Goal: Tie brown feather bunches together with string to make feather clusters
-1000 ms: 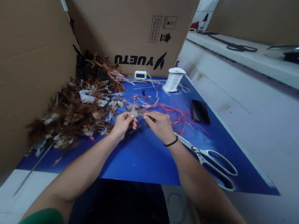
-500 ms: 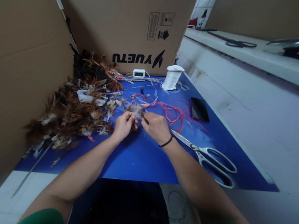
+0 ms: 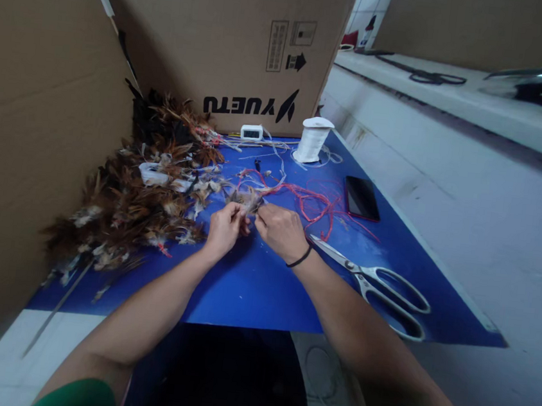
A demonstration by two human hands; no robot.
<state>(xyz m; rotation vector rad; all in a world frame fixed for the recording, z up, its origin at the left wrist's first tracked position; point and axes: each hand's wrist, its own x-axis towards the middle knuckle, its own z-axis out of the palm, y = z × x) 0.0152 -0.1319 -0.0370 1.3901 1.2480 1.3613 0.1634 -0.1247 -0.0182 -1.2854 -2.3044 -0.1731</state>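
Over the middle of the blue tabletop (image 3: 252, 291), my left hand (image 3: 223, 229) is closed in a pinch on a small tuft of pale and brown feathers (image 3: 248, 199). Right beside it, my right hand (image 3: 281, 231) has its fingers curled together at the tuft's right side; its fingertips are partly hidden, and what they pinch looks like feathers. Behind the hands lies a tangle of red string (image 3: 316, 208). A big heap of brown feathers (image 3: 129, 214) covers the table's left side. Large scissors (image 3: 374, 281) rest partly open to the right of my right wrist.
A white spool (image 3: 313, 140) and a small digital display (image 3: 252, 132) stand at the back before a cardboard box (image 3: 229, 43). A phone (image 3: 362, 198) lies at right. Another cardboard panel (image 3: 40, 140) walls the left side. A thin stick (image 3: 57, 310) overhangs the front edge.
Both hands stay almost in place. My right hand has shifted very slightly left, and the feather tuft between the hands sits a little differently.
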